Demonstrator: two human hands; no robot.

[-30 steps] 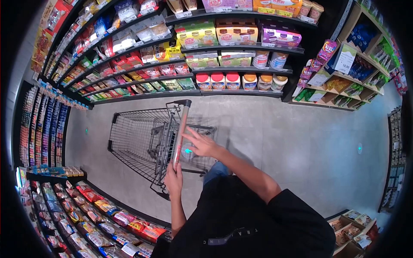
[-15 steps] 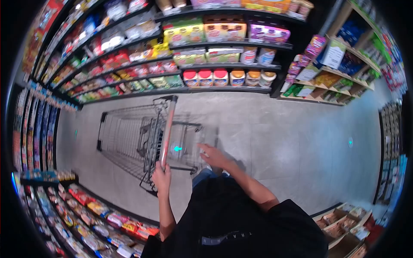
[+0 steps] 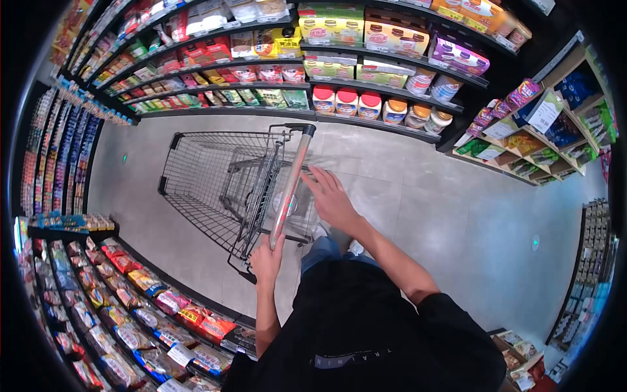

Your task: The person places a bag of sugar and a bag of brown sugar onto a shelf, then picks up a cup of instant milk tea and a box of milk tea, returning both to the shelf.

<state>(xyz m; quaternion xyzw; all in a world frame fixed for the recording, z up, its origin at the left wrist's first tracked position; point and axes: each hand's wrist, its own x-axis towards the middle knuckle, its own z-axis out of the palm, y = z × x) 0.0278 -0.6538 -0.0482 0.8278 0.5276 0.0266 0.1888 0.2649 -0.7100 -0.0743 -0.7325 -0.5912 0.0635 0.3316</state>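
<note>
A wire shopping cart [image 3: 209, 171] with black corner pieces stands on the floor in front of me, its basket pointing left. My left hand [image 3: 266, 260] is closed around the near end of the cart's handle [image 3: 292, 179], a long bar with a reddish tint. Close to the middle of that bar is my right hand [image 3: 333, 201], fingers stretched out and slightly apart, the tips right beside it. Only bare mesh shows inside the basket.
Shelves of packaged food [image 3: 268, 75] run across the far side, with red-lidded jars [image 3: 346, 103] low down. A wooden rack [image 3: 555, 124] stands at the right. Bagged goods [image 3: 163, 300] fill the near-left shelves. Grey tiled floor [image 3: 424, 209] stretches rightward.
My right hand has moved forward and closer to the handle. My left hand stays on the bar. The view has turned, and the cart appears farther right and higher.
</note>
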